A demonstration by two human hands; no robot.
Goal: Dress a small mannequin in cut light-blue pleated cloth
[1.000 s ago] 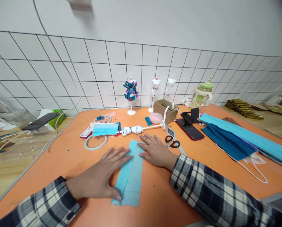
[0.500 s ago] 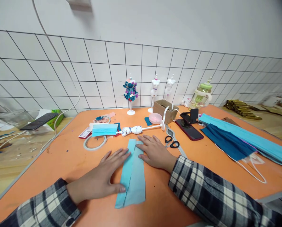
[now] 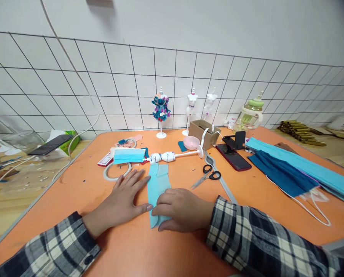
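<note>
A light-blue strip of fabric [image 3: 153,184], folded lengthwise, lies on the orange table before me. Its left edge is touched by my left hand [image 3: 121,202], which rests flat with fingers spread. Across the lower right part curls my right hand [image 3: 181,209], its bent fingers gripping the cloth near the near end; the fingertips partly cover the fold. Just beyond the strip's far end lies a small white dress-form mannequin [image 3: 162,157] on its side. Black-handled scissors [image 3: 209,175] lie to the right of the strip with their blades apart.
Left of the mannequin are a light-blue face mask [image 3: 130,156] and a tape roll [image 3: 106,175]. Behind stand a decorated mannequin [image 3: 161,109], a pink bowl [image 3: 191,142] and a cardboard box [image 3: 202,132]. To the right lie a phone [image 3: 235,158] and a dark-blue mask [image 3: 284,173].
My right hand has come from the strip's far end toward me and curled over its near part. The strip's right side is now folded over and looks narrower. My left hand has shifted slightly left.
</note>
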